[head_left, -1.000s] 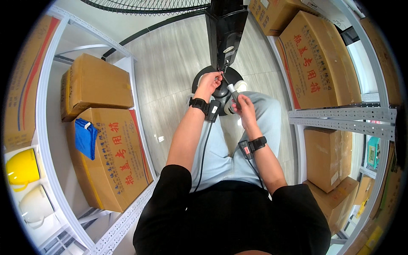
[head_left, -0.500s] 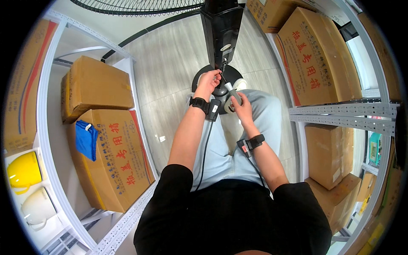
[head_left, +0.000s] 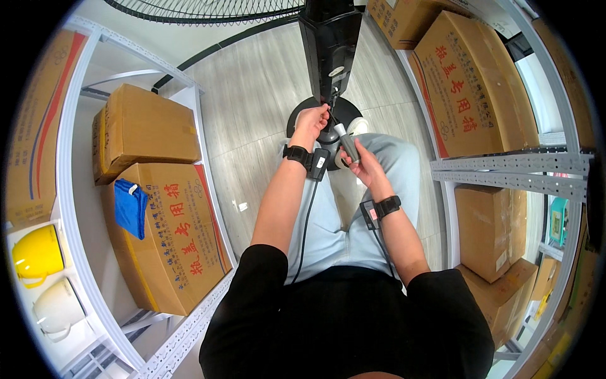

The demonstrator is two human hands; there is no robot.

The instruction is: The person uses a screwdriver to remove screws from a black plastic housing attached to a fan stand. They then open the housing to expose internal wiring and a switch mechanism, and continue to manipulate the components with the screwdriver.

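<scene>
The screwdriver [head_left: 349,144] was in front of the person, over the round black base [head_left: 299,114] of a fan. Its thin end pointed up at the low end of the black post [head_left: 328,54]. I could not tell if the tip touched anything there. The right hand [head_left: 366,165] was wrapped around the grey handle. The left hand [head_left: 312,121] had its fingers pinched together close to the tip and the post. I could not tell if they held something tiny.

The work seemed to be partway along. The tool was out, in hand and lined up with the post, so getting ready looked done. The work at the low end looked unfinished, since both hands were there. Small bits showed by the fingers, but they were too little to make out, so I could not count what was done or left.

A white shoe [head_left: 358,126] was just beside the base. The wire fan cage [head_left: 208,12] was up at the top. On the left shelf, a blue cloth [head_left: 130,210] lay on a big brown box [head_left: 169,246], with a yellow mug [head_left: 39,251] and a white mug [head_left: 60,304] nearby.
</scene>
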